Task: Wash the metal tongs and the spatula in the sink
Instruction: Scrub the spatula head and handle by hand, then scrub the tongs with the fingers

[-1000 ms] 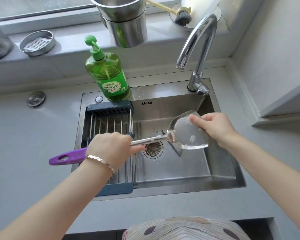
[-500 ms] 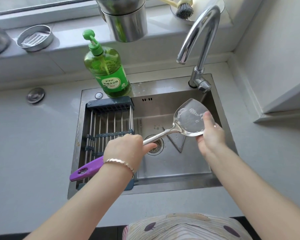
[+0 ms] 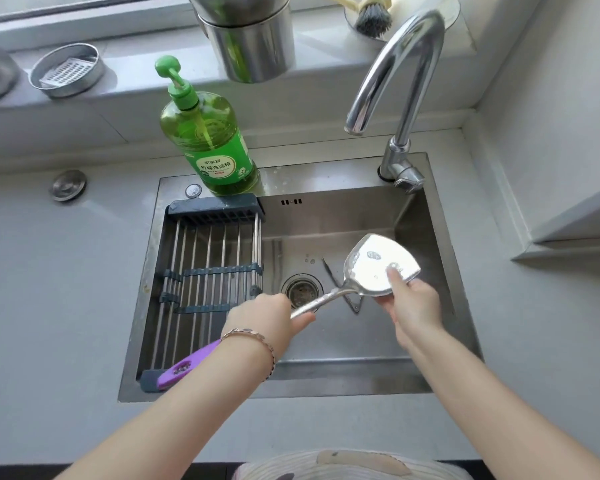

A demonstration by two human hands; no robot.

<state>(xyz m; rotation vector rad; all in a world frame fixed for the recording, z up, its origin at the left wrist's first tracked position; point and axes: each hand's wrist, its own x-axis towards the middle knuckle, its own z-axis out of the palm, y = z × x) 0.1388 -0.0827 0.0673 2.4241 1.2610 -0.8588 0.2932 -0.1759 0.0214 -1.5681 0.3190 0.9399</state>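
Note:
A metal spatula [image 3: 371,268] with a purple handle end [image 3: 184,367] is held over the steel sink [image 3: 326,216]. My left hand [image 3: 267,320] grips its shaft near the middle. My right hand [image 3: 413,306] holds the soapy blade from the right, thumb on the upper face and fingers underneath. Foam patches sit on the blade. A thin dark shape that may be the tongs [image 3: 340,285] lies on the sink floor by the drain [image 3: 302,289], mostly hidden by the spatula.
A blue-framed drying rack [image 3: 208,265] spans the sink's left half. A green dish soap bottle [image 3: 208,140] stands at the sink's back edge. The faucet [image 3: 399,71] arches over the right side, not running. On the windowsill are steel pots [image 3: 253,39], a brush [image 3: 371,15] and a round tin [image 3: 66,69].
The spatula blade has tilted so its face shows upward. My right thumb has slid over the blade's face. My left hand has drawn the handle back and down toward me.

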